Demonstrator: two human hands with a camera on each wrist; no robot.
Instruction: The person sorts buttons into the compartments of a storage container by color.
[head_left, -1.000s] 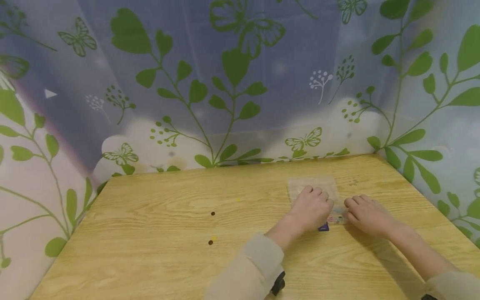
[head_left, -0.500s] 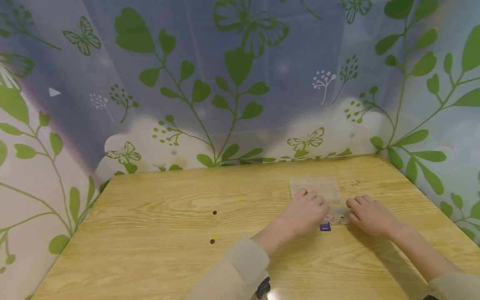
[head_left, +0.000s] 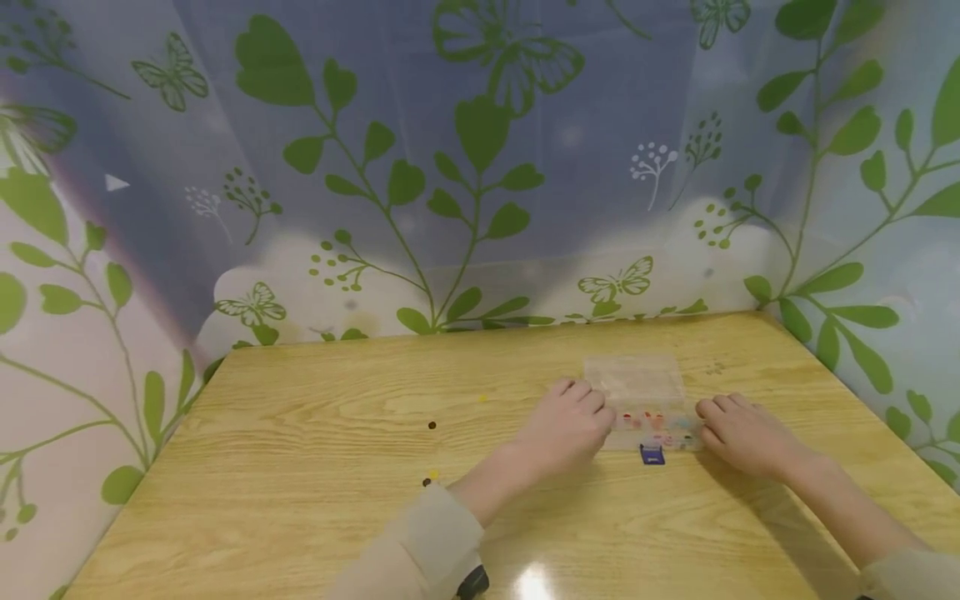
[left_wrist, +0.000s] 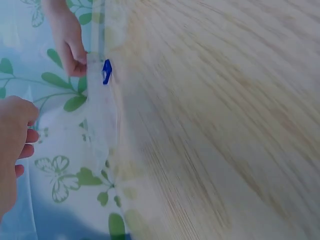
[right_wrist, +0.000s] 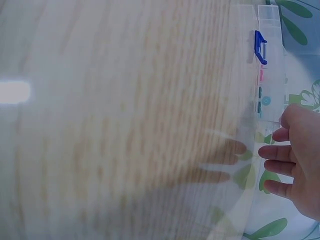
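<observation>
A clear plastic compartment box (head_left: 626,443) lies on the table with its lid (head_left: 633,375) folded back. Small red, pink and green pieces (head_left: 667,439) show in its compartments, and a blue latch (head_left: 652,456) sticks out at the front. My left hand (head_left: 566,423) is at the box's left end, fingers loosely bent with nothing seen in them. At the other end is my right hand (head_left: 750,433); in the right wrist view its thumb side lies close to the box's corner, fingers loosely extended. Whether either hand touches the box cannot be told.
Two small dark round pieces (head_left: 432,425) and two tiny yellow pieces (head_left: 482,398) lie on the wooden table (head_left: 315,500) to the left. Several faint small pieces (head_left: 716,367) lie behind my right hand. Leaf-patterned cloth (head_left: 480,250) borders the table.
My left hand has moved left from over the box to its left end, uncovering the blue latch and the red pieces. The right hand has stayed at the right end.
</observation>
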